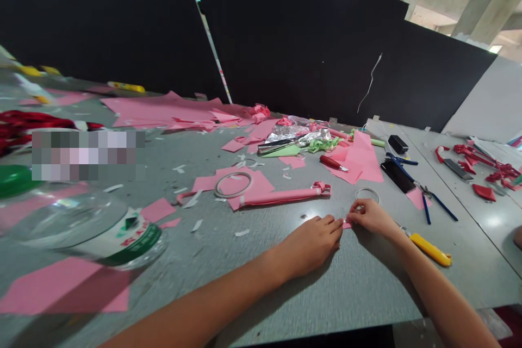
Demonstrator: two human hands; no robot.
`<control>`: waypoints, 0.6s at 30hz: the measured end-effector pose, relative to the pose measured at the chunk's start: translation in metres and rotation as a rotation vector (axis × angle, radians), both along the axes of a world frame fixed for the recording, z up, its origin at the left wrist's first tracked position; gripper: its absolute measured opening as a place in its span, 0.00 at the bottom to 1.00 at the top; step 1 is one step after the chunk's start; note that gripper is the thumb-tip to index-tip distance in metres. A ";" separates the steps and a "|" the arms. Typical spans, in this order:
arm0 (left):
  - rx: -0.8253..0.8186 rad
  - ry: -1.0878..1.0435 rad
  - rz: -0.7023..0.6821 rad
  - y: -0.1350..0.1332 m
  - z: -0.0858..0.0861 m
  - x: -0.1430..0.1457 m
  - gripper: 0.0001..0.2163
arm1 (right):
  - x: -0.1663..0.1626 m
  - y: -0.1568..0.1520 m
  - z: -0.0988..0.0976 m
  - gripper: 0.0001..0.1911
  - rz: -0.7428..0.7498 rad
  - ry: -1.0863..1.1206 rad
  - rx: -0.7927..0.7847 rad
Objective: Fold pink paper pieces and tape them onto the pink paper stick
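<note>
A small piece of pink paper [346, 224] with a white bit on it lies on the grey table, mostly hidden between my hands. Its right side is pinched between the thumb and finger of my right hand [373, 218]. My left hand [312, 243] rests low on the tabletop, fingers closed together and tips at the paper's left edge. Just behind the hands lie a rolled pink paper tube [281, 196] and a ring of tape [367, 190]. By my right wrist is a yellow-handled tool [431, 249], partly covered by the forearm.
On the left, a clear plastic bottle [87, 223] lies on its side. Blue-handled pliers [438, 204], a dark phone [397, 175] and a red-handled cutter [332, 163] lie farther back. Another tape ring [233, 185] sits on pink paper. A black panel [293, 38] borders the table's far side.
</note>
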State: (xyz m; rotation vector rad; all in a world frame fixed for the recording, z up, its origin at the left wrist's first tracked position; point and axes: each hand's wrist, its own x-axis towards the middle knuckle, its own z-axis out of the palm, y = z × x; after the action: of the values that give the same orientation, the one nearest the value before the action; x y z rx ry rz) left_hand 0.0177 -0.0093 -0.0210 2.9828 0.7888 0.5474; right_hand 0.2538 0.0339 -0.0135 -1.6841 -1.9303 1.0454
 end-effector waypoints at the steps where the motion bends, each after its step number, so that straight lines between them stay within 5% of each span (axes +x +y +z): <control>1: 0.000 0.000 0.001 0.000 0.000 0.000 0.10 | 0.000 0.000 0.000 0.04 0.018 0.007 0.005; 7: -0.070 0.014 0.013 0.007 0.006 -0.006 0.09 | 0.001 0.000 -0.003 0.03 0.079 -0.027 0.061; 11: -0.227 -0.087 0.167 0.025 0.011 -0.022 0.10 | -0.001 -0.005 0.000 0.06 0.094 -0.051 0.117; 18: -0.496 -0.149 0.257 0.035 0.009 -0.027 0.07 | -0.012 -0.020 0.008 0.06 0.233 -0.105 0.382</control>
State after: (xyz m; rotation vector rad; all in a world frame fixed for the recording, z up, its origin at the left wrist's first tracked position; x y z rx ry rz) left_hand -0.0094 0.0262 -0.0119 2.3807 1.1112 0.4840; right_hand 0.2421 0.0141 -0.0052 -1.3498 -2.2630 0.6153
